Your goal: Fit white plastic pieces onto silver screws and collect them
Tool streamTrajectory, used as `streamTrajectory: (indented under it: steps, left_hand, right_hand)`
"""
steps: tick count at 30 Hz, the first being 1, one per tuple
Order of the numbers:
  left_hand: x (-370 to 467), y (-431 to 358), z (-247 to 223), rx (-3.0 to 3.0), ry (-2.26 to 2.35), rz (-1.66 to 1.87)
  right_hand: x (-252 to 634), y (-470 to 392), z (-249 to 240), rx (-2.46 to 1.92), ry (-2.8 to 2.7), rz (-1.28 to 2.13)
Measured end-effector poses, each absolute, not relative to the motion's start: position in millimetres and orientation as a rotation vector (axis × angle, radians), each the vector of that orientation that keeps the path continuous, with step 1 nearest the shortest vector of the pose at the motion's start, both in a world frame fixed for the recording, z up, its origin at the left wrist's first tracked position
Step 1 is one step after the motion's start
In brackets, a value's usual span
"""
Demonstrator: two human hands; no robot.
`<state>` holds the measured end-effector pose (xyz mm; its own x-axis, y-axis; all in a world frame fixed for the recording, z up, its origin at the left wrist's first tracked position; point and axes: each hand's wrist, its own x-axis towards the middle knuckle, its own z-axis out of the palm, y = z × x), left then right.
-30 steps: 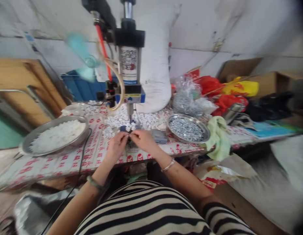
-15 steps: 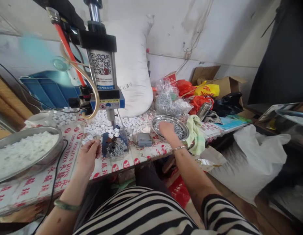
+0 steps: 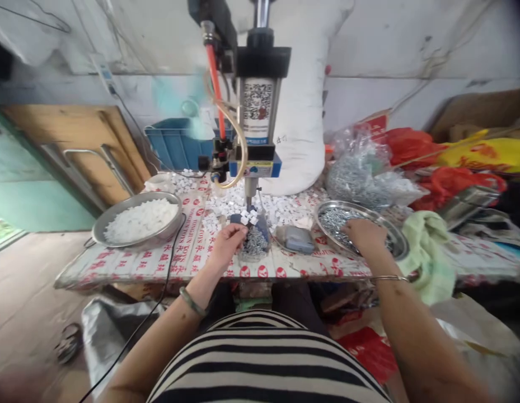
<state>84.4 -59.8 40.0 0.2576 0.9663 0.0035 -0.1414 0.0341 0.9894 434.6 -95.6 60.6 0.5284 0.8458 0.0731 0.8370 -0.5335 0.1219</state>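
A pneumatic press (image 3: 258, 112) stands over the table, its ram pointing down at a dark base. Small white plastic cubes (image 3: 249, 217) sit under the ram. In front of them lies a heap of small silvery metal pieces (image 3: 253, 243). My left hand (image 3: 229, 243) is beside this heap, thumb and fingers pinched together; what they hold, if anything, is hidden. My right hand (image 3: 364, 234) reaches into a round steel tray (image 3: 404, 249) of similar metal pieces (image 3: 337, 219). Its fingers are bunched downward at the pieces, and their tips are hard to see.
A steel bowl (image 3: 98, 232) of white pieces stands at the left. Between press and tray lies a grey block (image 3: 299, 239). A green cloth (image 3: 430, 246) hangs over the table edge by the tray. Behind are a blue crate (image 3: 176, 145), a white sack (image 3: 304, 112) and plastic bags (image 3: 360, 168).
The view has turned left, so everything sits farther right. My left hand has moved closer to the press base and metal heap. My right hand stays in the tray.
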Motion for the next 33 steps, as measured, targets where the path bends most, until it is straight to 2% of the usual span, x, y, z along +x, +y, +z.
streamTrajectory:
  steps: [3, 6, 9, 11, 13, 20, 25, 30, 33]
  left_hand:
    - [86.2, -63.3, 40.9, 1.177, 0.875, 1.039]
    - [90.0, -67.8, 42.9, 1.122, 0.799, 0.99]
    - [93.8, -72.5, 46.0, 1.082, 0.75, 0.952]
    - [94.5, -75.1, 47.4, 1.076, 0.734, 0.954]
    - [93.3, -76.9, 47.2, 1.083, 0.73, 0.971]
    - [87.3, -75.1, 39.0, 1.316, 0.897, 1.078]
    - [88.5, -75.7, 37.9, 1.5, 0.924, 1.129]
    - [84.5, -73.0, 36.2, 1.374, 0.867, 0.95]
    - [70.2, -51.2, 40.9, 1.714, 0.904, 0.724]
  right_hand:
    - [418.5, -91.7, 66.7, 2.879, 1.572, 0.261]
    - [362.5, -89.1, 74.0, 3.14, 2.171, 0.232]
    - [287.6, -87.3, 71.4, 3.073, 2.836, -0.313]
    - [247.7, -87.3, 64.8, 2.917, 3.07, -0.664]
    - [224.3, -88.8, 57.9, 2.807, 3.175, -0.786]
    - [217.8, -95.5, 47.1, 2.862, 3.185, -0.309]
    - [214.9, -96.5, 39.8, 2.646, 3.238, -0.088]
    - [221.3, -95.9, 33.3, 2.359, 3.338, -0.201]
    - [227.2, -93.0, 29.0, 2.359, 3.301, -0.186]
